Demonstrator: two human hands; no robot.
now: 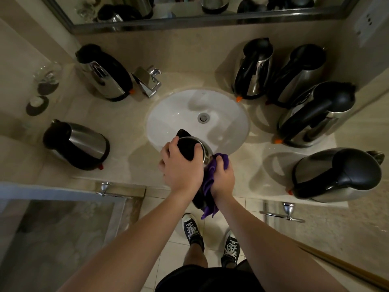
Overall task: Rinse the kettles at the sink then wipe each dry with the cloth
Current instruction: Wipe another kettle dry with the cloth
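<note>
Over the near rim of the sink [168,106], the left hand [181,165] is clamping down on the black lid of the held kettle [205,151], fingers curled round the top. The kettle is hanging at the counter's front edge, partly over the basin and partly over the floor. Right beside it, the right hand [223,175] is gripping the purple cloth [207,182], fingers bunched into it and pressing it against the kettle's steel side. A loose tail of cloth is dangling below the hands.

On the counter [130,114], six more kettles are standing. Two are sitting left of the sink: the back-left kettle [105,74] just beside the tap [149,80], and the front-left kettle [77,144] near the counter's edge. Four are lining up on the right: the first right kettle [252,70], the second right kettle [299,74] touching or nearly touching it, the third right kettle [315,114], and the near-right kettle [336,175] at the front.

A glass [47,75] is standing far left. The person's sneakers [192,230] are showing on the tiled floor below.
</note>
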